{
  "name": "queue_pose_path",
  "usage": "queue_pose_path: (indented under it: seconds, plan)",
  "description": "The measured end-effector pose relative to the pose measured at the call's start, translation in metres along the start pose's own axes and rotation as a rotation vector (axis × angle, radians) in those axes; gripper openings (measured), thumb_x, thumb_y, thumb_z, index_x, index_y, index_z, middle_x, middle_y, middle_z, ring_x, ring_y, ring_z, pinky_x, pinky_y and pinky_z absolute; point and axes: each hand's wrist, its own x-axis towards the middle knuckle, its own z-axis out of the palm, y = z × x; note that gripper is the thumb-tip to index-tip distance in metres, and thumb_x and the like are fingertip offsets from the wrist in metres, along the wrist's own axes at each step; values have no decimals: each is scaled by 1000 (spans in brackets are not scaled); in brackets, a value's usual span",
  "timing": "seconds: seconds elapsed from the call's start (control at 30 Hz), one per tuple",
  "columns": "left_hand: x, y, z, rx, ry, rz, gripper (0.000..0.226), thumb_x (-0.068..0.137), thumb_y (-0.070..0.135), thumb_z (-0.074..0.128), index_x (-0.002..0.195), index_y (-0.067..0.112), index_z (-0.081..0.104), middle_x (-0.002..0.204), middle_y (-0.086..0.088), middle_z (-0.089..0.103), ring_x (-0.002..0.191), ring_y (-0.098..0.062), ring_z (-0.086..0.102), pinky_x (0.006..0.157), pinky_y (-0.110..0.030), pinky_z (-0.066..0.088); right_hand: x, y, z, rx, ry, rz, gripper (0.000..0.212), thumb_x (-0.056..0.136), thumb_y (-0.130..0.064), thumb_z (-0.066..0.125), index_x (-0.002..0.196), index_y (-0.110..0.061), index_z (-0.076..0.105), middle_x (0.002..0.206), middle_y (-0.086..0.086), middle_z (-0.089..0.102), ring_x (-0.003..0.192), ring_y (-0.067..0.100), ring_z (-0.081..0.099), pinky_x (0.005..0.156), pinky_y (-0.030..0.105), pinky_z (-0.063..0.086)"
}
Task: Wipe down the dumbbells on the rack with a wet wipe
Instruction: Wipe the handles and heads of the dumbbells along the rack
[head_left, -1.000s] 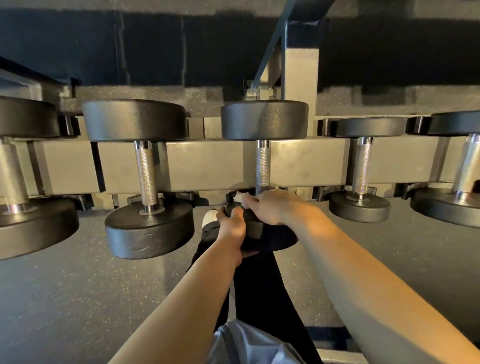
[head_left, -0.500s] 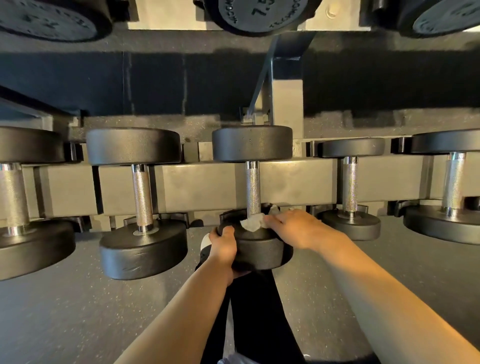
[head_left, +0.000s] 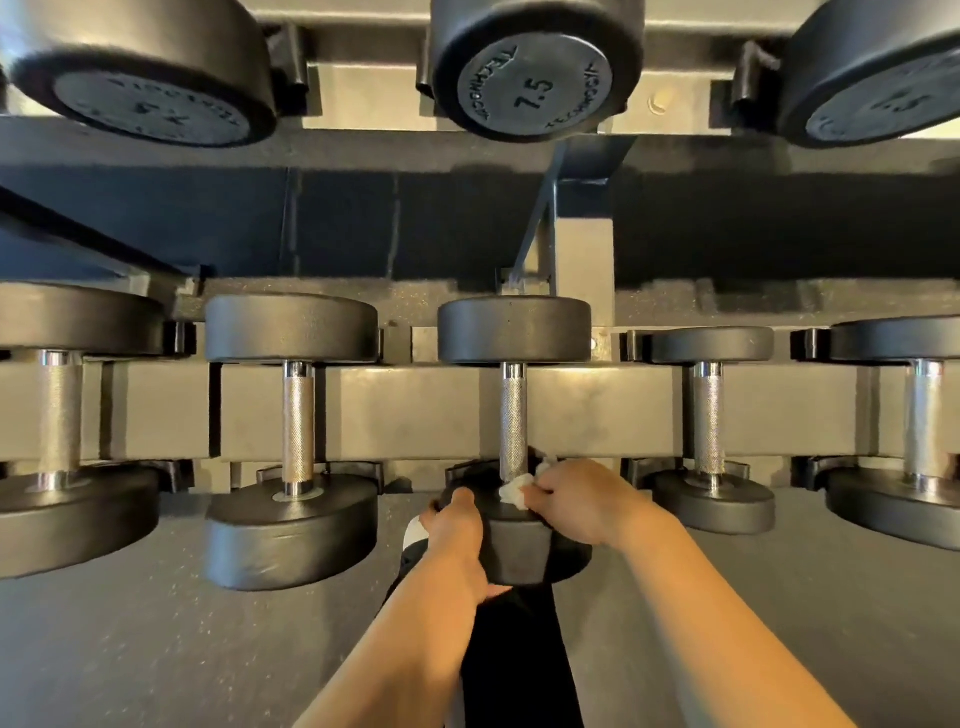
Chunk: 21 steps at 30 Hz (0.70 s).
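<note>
The dumbbell being cleaned (head_left: 514, 415) lies across the lower tier of the rack (head_left: 426, 410), third from the left, its knurled steel handle running away from the person and its near head overhanging the front rail. The left hand (head_left: 457, 535) grips that near head from the left side, fingers curled round the rim, steadying it. The right hand (head_left: 576, 501) pinches a small, crumpled white wet wipe (head_left: 514, 491) and presses it where the handle meets the inner face of the near head.

This weight should handle as dense and rigid: a heavy, matte black head, probably rubber-coated, with rounded edges that offer friction rather than slip. It sits in cradles, so it may roll slightly under a sideways rub; a hold on the head's rim looks like the sensible place to brace it. The handle is bright metal, cross-hatched in the middle and smooth at the collars, and its knurling could snag or shred a thin wipe. The wipe itself is soft, limp and light, needing only fingertip pressure; how damp it is cannot be told from here.

Neighbouring dumbbells (head_left: 293, 436) share the same build in differing sizes. On the tier above, a round end face is marked 7.5 (head_left: 535, 91) in raised lettering. The floor (head_left: 156, 649) is dark speckled rubber.
</note>
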Motion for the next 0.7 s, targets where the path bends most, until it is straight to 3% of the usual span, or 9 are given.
queue_pose_path:
  seconds: [0.1,0.17,0.3,0.47,0.57,0.7]
  plan:
    - [-14,-5,6,-69,7,-32,63,89,40,66,141,39,29,132,-15,49,109,-42,54,51,-54,53,-4,-4,1,-30,30,14,38,99,-39,36,103,-13,64,99,6,61,88,20,55,73,31,41]
    - [-18,-10,10,-88,27,-26,77,83,40,73,141,45,22,138,-14,41,114,-44,51,54,-57,53,-1,-2,2,-6,27,57,36,98,-38,37,102,-15,63,98,5,60,90,21,56,73,32,42]
    - [-16,-13,14,-72,38,-2,59,91,32,65,134,31,26,129,-18,47,108,-44,55,55,-54,53,14,6,3,-22,-36,92,37,99,-32,37,119,-11,60,118,9,60,105,25,56,82,32,42]
    - [-22,-9,14,-31,39,21,40,94,24,61,118,19,29,111,-18,52,88,-38,58,50,-50,49,23,4,-6,15,-98,64,36,100,-22,36,122,-2,56,125,14,55,112,28,52,86,29,38]
    - [-26,-8,12,-34,31,25,39,94,25,62,112,19,27,120,-18,50,100,-41,58,59,-57,50,15,4,-2,30,-48,58,34,100,-23,36,119,-4,58,121,15,57,107,27,54,83,31,39]
    - [-27,-11,9,-17,-20,52,37,94,32,62,106,19,29,127,-18,50,105,-44,58,52,-56,51,-9,8,-3,80,19,0,34,101,-27,37,113,-7,62,110,10,58,98,22,53,79,30,38]
